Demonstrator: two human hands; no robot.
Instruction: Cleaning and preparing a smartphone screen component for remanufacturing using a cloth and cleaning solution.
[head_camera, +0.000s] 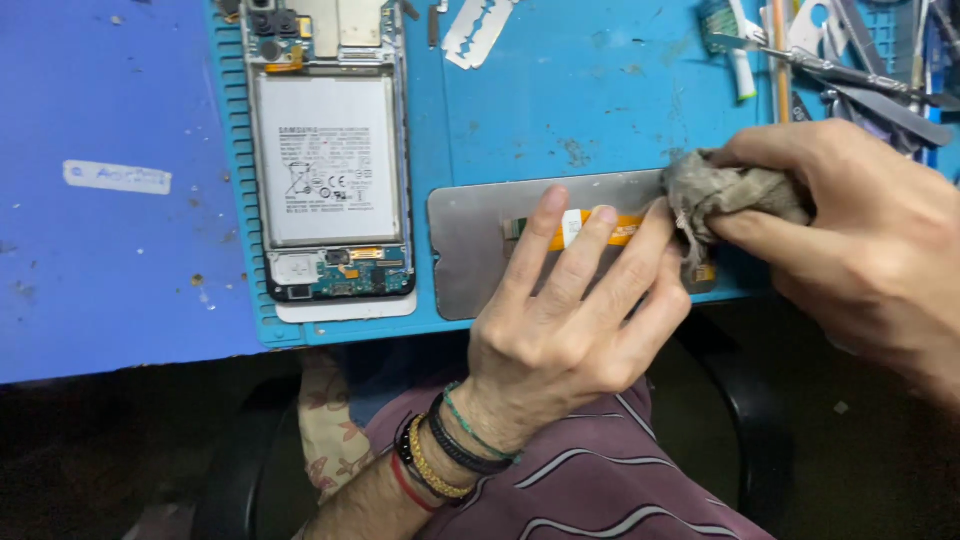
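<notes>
The left hand (565, 320) lays its fingers (590, 250) flat and spread on a grey display panel (470, 250) at the tabletop's (120, 260) near edge, over its orange flex cable (628, 232); the right hand (860, 230) pinches a grey rag (730, 190) against the panel's far end. Hard rubbing could crease that cable or push the panel off the edge. Beside it on the blue work mat (580, 90) lie an opened phone (325, 150), a razor blade (478, 30) and tools (850, 70).
</notes>
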